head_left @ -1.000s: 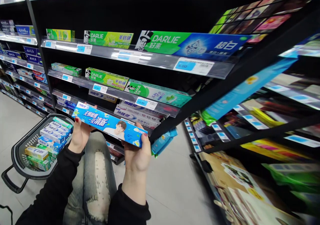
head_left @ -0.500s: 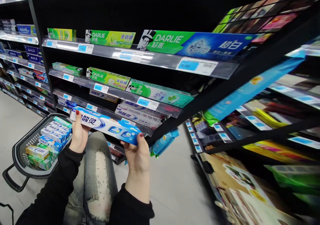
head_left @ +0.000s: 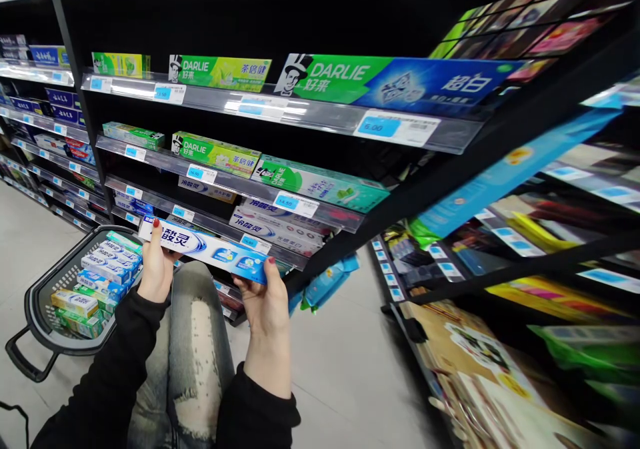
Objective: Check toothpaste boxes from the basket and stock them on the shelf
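Observation:
A blue and white toothpaste box (head_left: 205, 248) is held in front of the shelves, above my knee, its printed front toward me. My left hand (head_left: 157, 268) grips its left end, thumb pressed on the front face. At the right end, my right hand (head_left: 263, 302) pinches the box between the thumb and the fingers beneath. To the left on the floor stands a grey basket (head_left: 37, 302) with several toothpaste boxes (head_left: 103, 269) in it, mostly blue-white and green.
Shelves with clear price rails (head_left: 200, 97) hold green Darlie boxes (head_left: 330, 82) ahead; more white boxes (head_left: 277, 229) lie lower. A blue packet (head_left: 330, 282) hangs by the shelf end. Another shelf with flat cardboard packs (head_left: 480, 349) is on the right. The basket's handle (head_left: 30, 362) juts out.
My right hand and the right end of the toothpaste box have shifted slightly left, and the box's top face shows less. My left hand keeps its grip.

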Available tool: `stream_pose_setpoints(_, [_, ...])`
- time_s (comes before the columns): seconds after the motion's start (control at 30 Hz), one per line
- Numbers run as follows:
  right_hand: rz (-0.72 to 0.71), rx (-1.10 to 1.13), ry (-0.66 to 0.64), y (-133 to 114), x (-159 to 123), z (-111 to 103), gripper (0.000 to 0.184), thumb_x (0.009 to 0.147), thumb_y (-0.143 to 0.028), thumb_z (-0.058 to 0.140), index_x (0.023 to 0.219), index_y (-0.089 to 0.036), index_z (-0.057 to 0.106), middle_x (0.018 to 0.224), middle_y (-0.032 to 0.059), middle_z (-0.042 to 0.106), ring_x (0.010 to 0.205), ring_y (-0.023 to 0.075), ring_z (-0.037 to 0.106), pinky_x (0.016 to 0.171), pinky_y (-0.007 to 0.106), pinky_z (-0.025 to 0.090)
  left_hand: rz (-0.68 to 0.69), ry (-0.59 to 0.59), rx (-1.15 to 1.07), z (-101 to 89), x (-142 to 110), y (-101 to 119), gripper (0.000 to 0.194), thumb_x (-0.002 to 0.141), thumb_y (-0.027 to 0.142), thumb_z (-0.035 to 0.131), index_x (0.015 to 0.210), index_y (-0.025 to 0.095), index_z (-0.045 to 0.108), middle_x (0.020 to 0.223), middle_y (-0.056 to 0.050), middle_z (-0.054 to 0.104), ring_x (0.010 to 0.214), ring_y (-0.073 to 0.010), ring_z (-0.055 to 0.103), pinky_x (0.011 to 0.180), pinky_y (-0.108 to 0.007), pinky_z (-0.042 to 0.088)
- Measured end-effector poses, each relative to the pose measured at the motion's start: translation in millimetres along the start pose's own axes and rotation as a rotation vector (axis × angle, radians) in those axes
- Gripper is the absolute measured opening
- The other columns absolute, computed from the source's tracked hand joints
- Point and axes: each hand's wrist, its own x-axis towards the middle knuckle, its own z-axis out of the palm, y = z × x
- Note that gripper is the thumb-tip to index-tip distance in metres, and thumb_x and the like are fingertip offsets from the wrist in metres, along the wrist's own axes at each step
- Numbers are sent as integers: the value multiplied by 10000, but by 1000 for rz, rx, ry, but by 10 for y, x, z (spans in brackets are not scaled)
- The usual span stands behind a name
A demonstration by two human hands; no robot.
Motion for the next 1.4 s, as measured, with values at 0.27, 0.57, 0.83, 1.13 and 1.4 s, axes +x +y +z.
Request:
stream_pose_setpoints(0.27, [-6, -20, 4, -1, -8, -9, 498, 559, -605, 790, 770, -186, 623, 611, -16, 674, 501, 144, 630, 403, 229, 494, 14, -6, 3, 26, -24, 24, 403, 675, 477, 805, 837, 157, 620, 720, -14, 676, 676, -162, 664, 698, -314, 559])
stream_pose_setpoints(0.57, [-8, 0, 31, -17, -34, 26, 488, 539, -591, 798, 760, -188, 635, 604, -20, 674, 469, 132, 600, 413, 236, 493, 11, 3, -7, 44, -47, 47, 373, 695, 450, 799, 830, 151, 620, 726, -22, 679, 669, -162, 663, 692, -309, 555])
stream_pose_setpoints(0.83, [-53, -30, -80, 40, -14, -27, 393, 636, -519, 765, 823, -209, 614, 658, -43, 624, 530, 115, 566, 476, 231, 462, 39, -2, -50, 47, -32, 2, 325, 728, 420, 777, 833, 162, 609, 708, 9, 651, 650, -135, 636, 706, -284, 519])
stream_pose_setpoints(1.13, [-190, -248, -359, 498, 107, 11, 586, 456, -268, 878, 978, -227, 616, 982, 6, 662, 838, 177, 627, 781, 313, 512, -39, 45, -89, -118, 141, -471, 312, 624, 195, 754, 880, 185, 577, 792, 2, 670, 735, -165, 659, 778, -325, 488])
stream_pose_setpoints(1.4, [-94, -1123, -478, 1039, 375, -165, 537, 678, -421, 696, 1153, -176, 641, 1066, 130, 701, 888, 273, 663, 859, 471, 501, -43, 462, 235, -1614, 931, 78, 238, 922, 341, 582, 1011, 124, 623, 952, -48, 656, 802, -151, 636, 729, -332, 544])
